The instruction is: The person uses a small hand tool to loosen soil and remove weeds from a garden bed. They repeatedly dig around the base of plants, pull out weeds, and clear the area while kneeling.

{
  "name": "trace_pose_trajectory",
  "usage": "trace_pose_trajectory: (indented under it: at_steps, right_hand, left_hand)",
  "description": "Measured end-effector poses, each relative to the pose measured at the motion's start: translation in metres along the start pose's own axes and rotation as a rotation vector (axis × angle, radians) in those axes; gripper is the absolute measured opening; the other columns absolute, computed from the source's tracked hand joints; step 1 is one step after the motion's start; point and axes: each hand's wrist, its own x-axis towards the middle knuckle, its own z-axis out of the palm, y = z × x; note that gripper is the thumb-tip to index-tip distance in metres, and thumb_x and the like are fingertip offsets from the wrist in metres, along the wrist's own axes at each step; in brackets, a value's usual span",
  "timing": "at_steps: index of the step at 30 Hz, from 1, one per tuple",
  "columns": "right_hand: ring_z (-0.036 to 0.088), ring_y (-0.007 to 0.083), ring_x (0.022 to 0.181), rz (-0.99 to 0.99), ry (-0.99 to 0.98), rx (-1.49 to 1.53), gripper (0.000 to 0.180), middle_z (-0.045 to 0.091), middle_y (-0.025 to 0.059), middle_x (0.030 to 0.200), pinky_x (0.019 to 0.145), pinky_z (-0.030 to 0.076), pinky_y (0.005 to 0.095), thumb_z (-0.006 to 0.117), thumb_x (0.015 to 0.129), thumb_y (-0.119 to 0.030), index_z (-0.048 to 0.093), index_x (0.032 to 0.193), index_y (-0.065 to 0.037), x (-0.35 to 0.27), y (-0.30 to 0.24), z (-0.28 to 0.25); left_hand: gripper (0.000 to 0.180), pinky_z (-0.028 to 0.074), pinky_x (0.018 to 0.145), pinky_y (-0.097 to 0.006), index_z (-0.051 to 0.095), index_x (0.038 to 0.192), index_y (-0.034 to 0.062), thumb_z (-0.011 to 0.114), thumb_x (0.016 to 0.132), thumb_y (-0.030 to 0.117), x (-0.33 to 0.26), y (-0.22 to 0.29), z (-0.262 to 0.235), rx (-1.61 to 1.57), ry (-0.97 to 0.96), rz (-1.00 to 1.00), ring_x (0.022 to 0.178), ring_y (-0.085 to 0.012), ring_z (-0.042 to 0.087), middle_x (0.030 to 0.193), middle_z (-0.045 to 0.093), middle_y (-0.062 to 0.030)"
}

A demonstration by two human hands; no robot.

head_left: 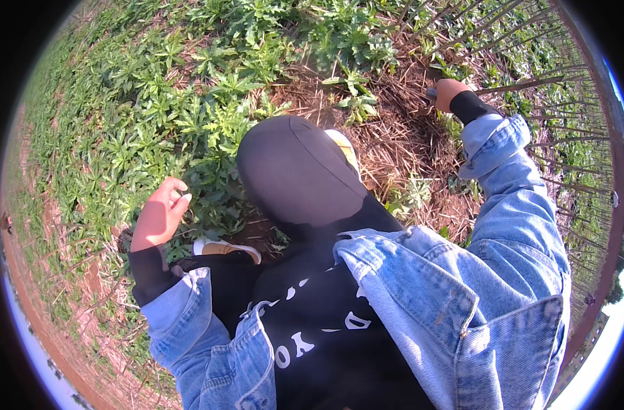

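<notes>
My left hand (160, 217) is held over the leafy green plants (223, 116) on the left, its fingers curled in. Between thumb and fingertips a small dark bit shows, too small to name. Out to the far right, my right hand (451, 93) is closed round a grey object (431, 93), of which only a short end sticks out past the fist. Its kind is hidden. This hand is just above dry straw (401, 130) lying on reddish-brown soil.
My bent knee (302, 171) in dark trousers is between my hands. One tan shoe (344, 150) shows beyond it, another shoe (226, 251) near my left wrist. Thin bare stalks (524, 84) stand along the right side. More low plants (73, 143) spread leftward.
</notes>
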Motion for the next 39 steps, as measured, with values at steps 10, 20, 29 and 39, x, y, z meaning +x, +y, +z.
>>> trace_pose_trajectory:
  at_steps: [10, 20, 29, 39]
  right_hand:
    - [0.066, 0.0304, 0.085, -0.295, 0.329, 0.211, 0.018, 0.068, 0.0116, 0.089, 0.074, 0.051, 0.0401, 0.057, 0.081, -0.015, 0.066, 0.096, -0.013, 0.056, -0.119, 0.003]
    - [0.066, 0.0297, 0.089, -0.081, -0.003, 0.04, 0.022, 0.068, 0.0108, 0.092, 0.072, 0.052, 0.0399, 0.064, 0.071, -0.017, 0.069, 0.092, -0.01, 0.043, -0.042, 0.072]
    - [0.064, 0.0339, 0.089, 0.17, 0.106, 0.273, 0.029, 0.067, 0.018, 0.091, 0.076, 0.05, 0.0414, 0.056, 0.086, -0.031, 0.068, 0.091, -0.005, -0.027, 0.021, 0.044]
    - [0.065, 0.031, 0.087, -0.143, 0.354, 0.427, 0.024, 0.067, 0.0128, 0.089, 0.076, 0.051, 0.0422, 0.057, 0.076, -0.015, 0.065, 0.098, -0.013, 0.028, -0.125, 0.028]
  left_hand:
    - [0.023, 0.044, 0.063, -0.032, 0.053, 0.101, 0.0046, 0.061, 0.086, 0.019, -0.001, -0.013, 0.003, 0.029, -0.048, -0.078, 0.067, -0.0187, 0.056, 0.074, 0.06, -0.0085]
    - [0.022, 0.046, 0.065, -0.032, 0.054, 0.1, 0.0063, 0.063, 0.085, 0.02, 0.0, -0.011, 0.004, 0.072, 0.004, -0.012, 0.07, -0.0192, 0.059, 0.076, 0.061, -0.0084]
    - [0.02, 0.045, 0.064, -0.031, 0.053, 0.1, 0.0047, 0.062, 0.086, 0.016, 0.001, -0.01, 0.007, 0.038, -0.009, -0.03, 0.067, -0.0176, 0.055, 0.073, 0.057, -0.0075]
    - [0.02, 0.044, 0.063, -0.03, 0.054, 0.098, 0.0055, 0.064, 0.085, 0.016, -0.007, -0.039, 0.016, 0.043, 0.012, 0.057, 0.066, -0.0162, 0.052, 0.072, 0.056, -0.0068]
